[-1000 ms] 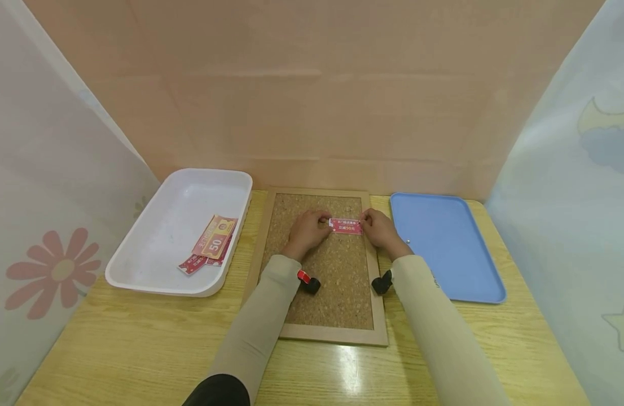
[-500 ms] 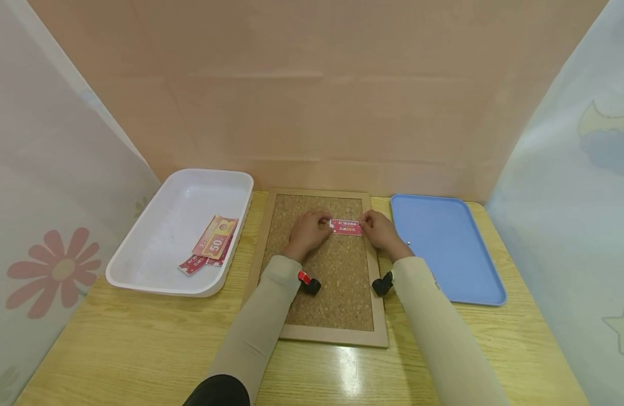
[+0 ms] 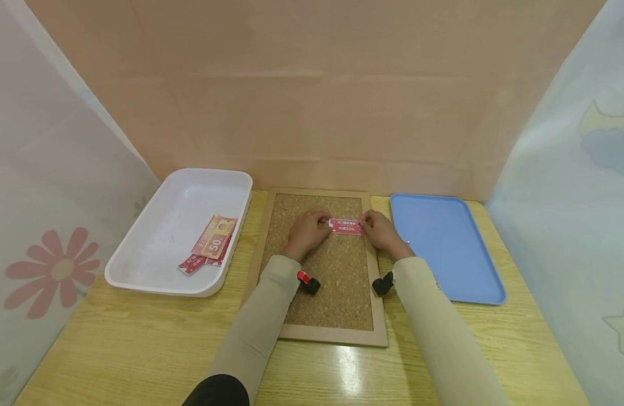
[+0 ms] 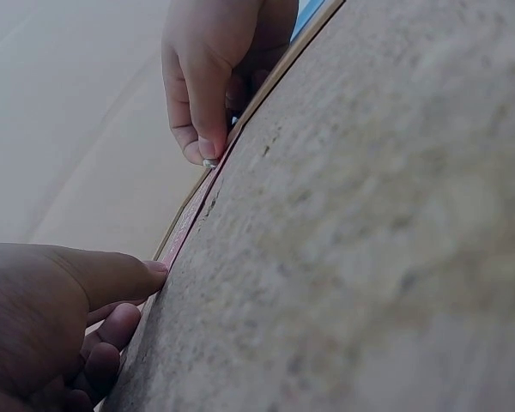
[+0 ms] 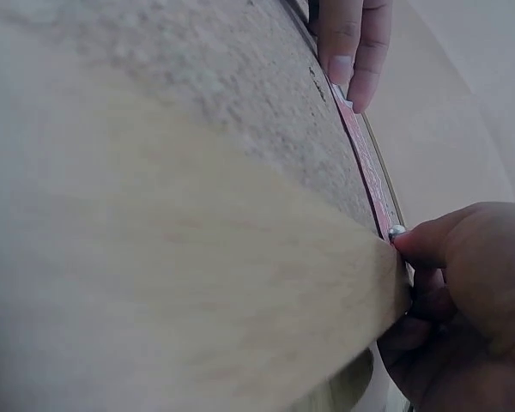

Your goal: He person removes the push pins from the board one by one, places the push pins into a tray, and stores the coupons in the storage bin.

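Note:
A red printed coupon (image 3: 345, 226) lies across the upper part of a wood-framed cork board (image 3: 337, 282). My left hand (image 3: 308, 231) pinches the coupon's left end between thumb and finger, low against the cork. At the opposite end, my right hand (image 3: 382, 231) pinches a small pushpin with a silvery round head (image 5: 397, 231), right at the coupon's edge near the frame. The right wrist view shows the thumb tip against the pin head; its point is hidden.
Left of the board stands a white tray (image 3: 154, 237) with several red and gold coupons (image 3: 215, 237) overlapping inside. On the right a blue tray (image 3: 444, 242) bears a small silvery pin (image 3: 408, 242) near its left edge. A brown sheet rises behind the table.

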A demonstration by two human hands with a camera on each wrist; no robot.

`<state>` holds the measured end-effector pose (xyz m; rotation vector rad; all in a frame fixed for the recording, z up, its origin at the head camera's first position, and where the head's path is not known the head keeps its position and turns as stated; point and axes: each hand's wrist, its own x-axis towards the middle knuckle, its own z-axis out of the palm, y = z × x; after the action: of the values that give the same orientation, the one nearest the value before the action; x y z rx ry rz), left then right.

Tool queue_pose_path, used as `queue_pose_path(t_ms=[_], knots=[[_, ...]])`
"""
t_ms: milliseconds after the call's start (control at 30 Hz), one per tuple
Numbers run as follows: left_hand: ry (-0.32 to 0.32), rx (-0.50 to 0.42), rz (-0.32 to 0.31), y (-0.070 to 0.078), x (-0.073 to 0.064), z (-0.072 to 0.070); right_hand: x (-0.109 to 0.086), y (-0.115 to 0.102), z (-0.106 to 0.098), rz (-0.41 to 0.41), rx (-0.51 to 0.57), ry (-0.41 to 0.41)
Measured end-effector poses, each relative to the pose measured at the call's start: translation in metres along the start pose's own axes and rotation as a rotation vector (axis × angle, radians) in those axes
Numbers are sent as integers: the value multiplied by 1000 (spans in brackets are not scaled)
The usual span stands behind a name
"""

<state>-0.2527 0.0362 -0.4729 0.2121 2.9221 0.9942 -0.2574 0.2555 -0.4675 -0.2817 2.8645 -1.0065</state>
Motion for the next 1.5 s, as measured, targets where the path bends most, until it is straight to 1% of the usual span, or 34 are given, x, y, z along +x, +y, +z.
queue_pose_path(t_ms=[133, 367, 600, 933, 1033, 1200, 1267, 1400, 1500], knots=[[-4, 1, -5, 0, 0, -1, -1, -1, 0, 2, 5, 2], [-16, 15, 0, -1, 1, -1, -2, -3, -1, 34, -1, 1], [-18, 13, 11, -1, 1, -1, -3, 1, 0, 21, 0, 7], [3, -35, 3, -1, 0, -2, -4, 3, 1, 20, 13, 12], [3, -59, -7, -1, 0, -1, -7, 5, -2, 43, 59, -6], [11, -84, -28, -2, 1, 0, -13, 7, -9, 87, 182, -30], [15, -85, -26, -2, 1, 1, -15, 8, -10, 103, 229, -22], [21, -83, -14, -2, 1, 1, -19, 7, -9, 127, 285, 19], [23, -80, -4, -2, 0, 1, -24, 4, -9, 121, 319, 65]])
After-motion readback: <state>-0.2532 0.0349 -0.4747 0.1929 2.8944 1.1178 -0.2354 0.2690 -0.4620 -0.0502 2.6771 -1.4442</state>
